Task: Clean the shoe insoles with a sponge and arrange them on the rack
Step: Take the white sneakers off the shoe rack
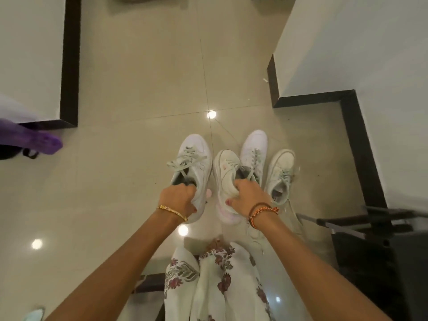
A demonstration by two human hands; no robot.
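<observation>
1. You're at the start: shoes only, no insole out, no sponge in view. Your left hand (179,197) has its fingers curled into the heel opening of the left white sneaker (193,167), thumb on the outside of the heel, gripping it.
2. Your right hand (246,195) does the same on the cream sneaker (225,172): fingers hooked inside the collar, thumb pressed on the heel.
3. Whether both shoes are lifted or resting on the tiled floor (139,89) can't be told from this angle.
4. Two more sneakers sit just beyond your right hand: a white one (254,149) and a worn cream one (281,172), side by side on the floor.
5. Insoles are inside the shoes; only dark interiors show, so can't tell their state.
6. A dark metal frame (370,216) at the right edge may be the rack; not sure.
7. Next, likely: set the shoes where you'll work, free one hand, pinch an insole at the heel edge and peel it out. Laces hang loose, so mind snagging.
</observation>
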